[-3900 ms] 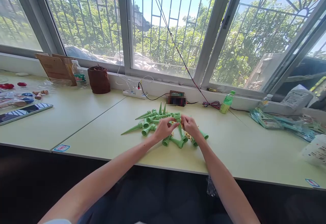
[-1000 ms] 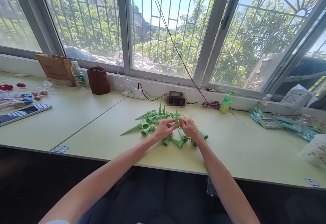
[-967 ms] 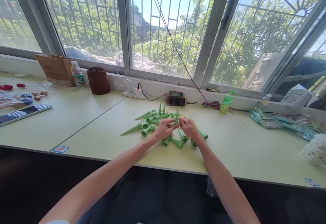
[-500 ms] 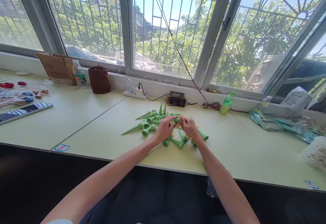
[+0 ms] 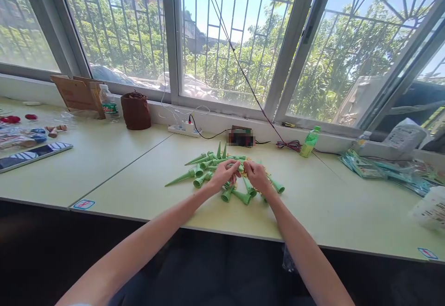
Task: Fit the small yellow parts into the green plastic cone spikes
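Note:
Green plastic cone-shaped spikes [image 5: 180,178], several with wide hollow ends, lie in a loose pile around both hands. My left hand [image 5: 224,175] is closed over the middle of the pile, fingers curled around a green plastic piece [image 5: 238,168] that is mostly covered. Just to its right, my right hand [image 5: 256,175] is pinched, thumb against fingers; what it grips is too small or hidden to make out. The fingertips of the two hands are a small gap apart. Small yellow parts [image 5: 267,174] show among the spikes near my right hand.
Behind the pile stand a dark device [image 5: 241,137] and a white power strip [image 5: 184,130]. A green bottle [image 5: 310,142] is at right, with plastic packets [image 5: 365,164] beyond. Leftward are a brown pot [image 5: 135,111] and a tablet [image 5: 34,156]. The table's front edge [image 5: 229,232] is near.
My hands have drawn slightly apart, the left one shifting a little left and down with its fingers curling more. The surrounding spikes lie much as before.

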### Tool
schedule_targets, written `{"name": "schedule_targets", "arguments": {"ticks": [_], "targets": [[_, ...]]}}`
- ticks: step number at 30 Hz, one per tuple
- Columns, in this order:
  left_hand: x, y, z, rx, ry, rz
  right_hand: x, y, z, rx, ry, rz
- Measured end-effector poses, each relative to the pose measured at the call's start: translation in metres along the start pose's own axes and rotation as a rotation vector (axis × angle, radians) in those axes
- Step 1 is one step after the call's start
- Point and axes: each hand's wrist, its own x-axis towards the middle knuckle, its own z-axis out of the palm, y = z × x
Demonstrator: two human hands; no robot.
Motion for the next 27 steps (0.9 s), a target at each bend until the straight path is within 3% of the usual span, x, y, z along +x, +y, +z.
{"name": "schedule_targets", "arguments": {"ticks": [7, 14, 27], "targets": [[0.0, -0.004, -0.003, -0.078, -0.039, -0.039, 0.0, 0.002, -0.001, -0.046, -0.031, 0.0], [0.001, -0.008, -0.002, -0.037, -0.003, 0.075, 0.0, 0.002, -0.001, -0.022, -0.038, 0.037], [-0.003, -0.012, -0.002, 0.634, 0.168, 0.509, 0.002, 0.007, -0.001, 0.049, -0.082, 0.12]]}}
